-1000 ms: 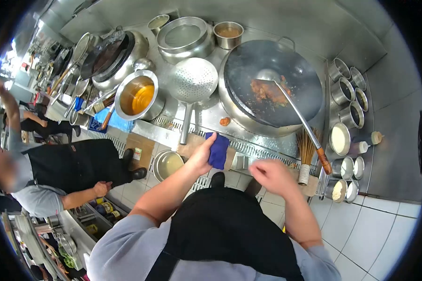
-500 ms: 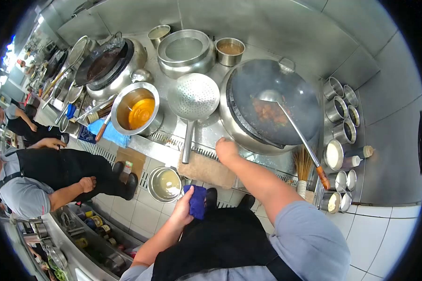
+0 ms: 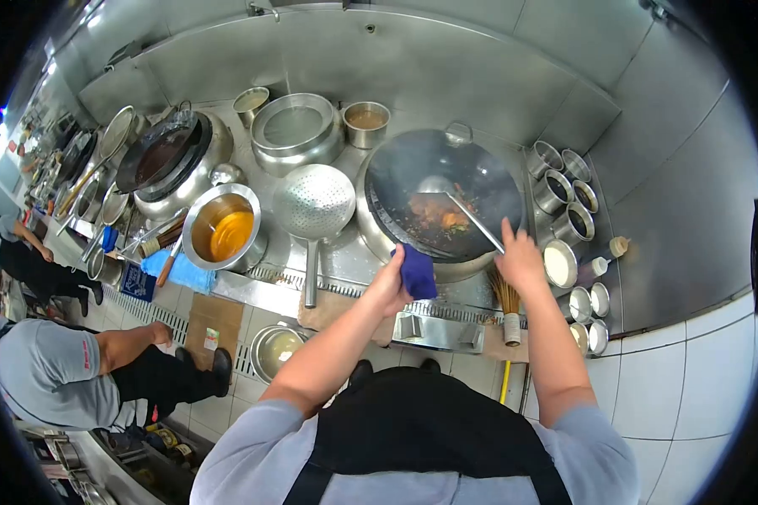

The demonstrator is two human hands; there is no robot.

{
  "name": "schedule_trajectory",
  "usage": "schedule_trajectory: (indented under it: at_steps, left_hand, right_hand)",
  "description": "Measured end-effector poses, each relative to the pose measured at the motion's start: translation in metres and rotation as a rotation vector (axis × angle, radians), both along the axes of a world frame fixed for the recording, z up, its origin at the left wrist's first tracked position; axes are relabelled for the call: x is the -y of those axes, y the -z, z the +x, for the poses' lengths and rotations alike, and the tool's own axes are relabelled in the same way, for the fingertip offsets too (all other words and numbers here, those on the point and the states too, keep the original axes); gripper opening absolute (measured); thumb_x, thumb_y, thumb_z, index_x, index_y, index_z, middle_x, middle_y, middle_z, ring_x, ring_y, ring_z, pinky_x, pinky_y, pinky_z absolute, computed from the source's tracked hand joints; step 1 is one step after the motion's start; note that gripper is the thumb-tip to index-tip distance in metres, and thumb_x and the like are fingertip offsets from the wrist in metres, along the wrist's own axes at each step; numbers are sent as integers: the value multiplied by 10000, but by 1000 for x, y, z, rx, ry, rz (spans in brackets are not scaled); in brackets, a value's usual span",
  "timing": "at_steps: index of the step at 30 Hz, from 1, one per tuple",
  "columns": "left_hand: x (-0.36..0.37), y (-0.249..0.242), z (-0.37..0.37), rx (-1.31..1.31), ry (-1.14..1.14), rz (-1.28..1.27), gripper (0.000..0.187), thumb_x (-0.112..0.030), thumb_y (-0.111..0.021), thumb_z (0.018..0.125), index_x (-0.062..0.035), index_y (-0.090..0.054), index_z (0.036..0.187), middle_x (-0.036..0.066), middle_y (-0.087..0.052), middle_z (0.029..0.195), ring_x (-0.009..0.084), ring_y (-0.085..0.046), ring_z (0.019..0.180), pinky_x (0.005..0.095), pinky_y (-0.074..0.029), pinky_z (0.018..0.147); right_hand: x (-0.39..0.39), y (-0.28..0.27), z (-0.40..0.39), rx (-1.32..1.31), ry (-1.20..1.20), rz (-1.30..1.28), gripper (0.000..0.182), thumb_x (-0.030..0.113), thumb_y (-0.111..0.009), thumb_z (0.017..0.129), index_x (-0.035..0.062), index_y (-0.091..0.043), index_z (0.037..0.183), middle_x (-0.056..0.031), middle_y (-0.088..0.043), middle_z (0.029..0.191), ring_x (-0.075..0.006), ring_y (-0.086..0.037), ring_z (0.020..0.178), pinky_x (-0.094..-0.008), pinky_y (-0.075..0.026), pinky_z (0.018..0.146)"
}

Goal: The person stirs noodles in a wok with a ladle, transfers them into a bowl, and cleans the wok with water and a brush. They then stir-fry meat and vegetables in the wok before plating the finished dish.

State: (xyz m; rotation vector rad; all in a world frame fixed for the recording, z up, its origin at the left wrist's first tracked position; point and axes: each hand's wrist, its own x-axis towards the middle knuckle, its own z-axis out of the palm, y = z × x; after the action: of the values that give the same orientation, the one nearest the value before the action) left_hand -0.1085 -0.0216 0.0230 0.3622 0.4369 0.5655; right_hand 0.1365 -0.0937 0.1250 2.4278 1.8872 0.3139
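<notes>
A black wok (image 3: 488, 181) sits on the round burner, with chunks of browned food (image 3: 438, 215) and some smoke in it. The metal ladle (image 3: 473, 219) rests its bowl in that food. Around the ladle's handle end my right hand (image 3: 520, 263) is closed, the index finger stretched along the shaft; the wooden grip is hidden. My left hand (image 3: 387, 284) grips a folded purple cloth (image 3: 419, 272) at the wok's near left edge. Left of the wok lies a perforated strainer (image 3: 314, 200), its handle toward me.
A pot of orange oil (image 3: 232, 234) stands left of the strainer, near a blue cloth (image 3: 185, 261). Seasoning tins (image 3: 574, 220) and a bamboo brush (image 3: 509, 307) are at the right. A metal bucket (image 3: 265, 358) stands below the counter. A co-worker (image 3: 50, 370) is at the left.
My right hand has gone from the counter's front edge to the ladle handle and closed on it. My left hand has carried the purple cloth up to the wok. The view has shifted.
</notes>
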Motion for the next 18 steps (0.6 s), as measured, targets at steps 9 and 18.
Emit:
schedule_trajectory:
  at_steps: [9,18]
  left_hand:
    - [-11,-20,50,-320,49,-57,552,-566,-485,897,-75,-520,1147,94,-616,1083,238,-626,959,436,-512,858]
    - [-23,22,100,-435,-200,-139,138,-136,-512,847,-42,-526,947,97,-597,826,267,-619,731,424,-546,695]
  right_hand:
    - [95,27,24,-290,205,72,503,130,-508,874,127,-414,1368,-207,-629,909,-378,-637,805,-468,-512,705]
    - [158,-86,33,-475,130,-179,527,186,-580,870,282,-436,1368,-208,-640,921,-394,-612,803,-450,-493,708]
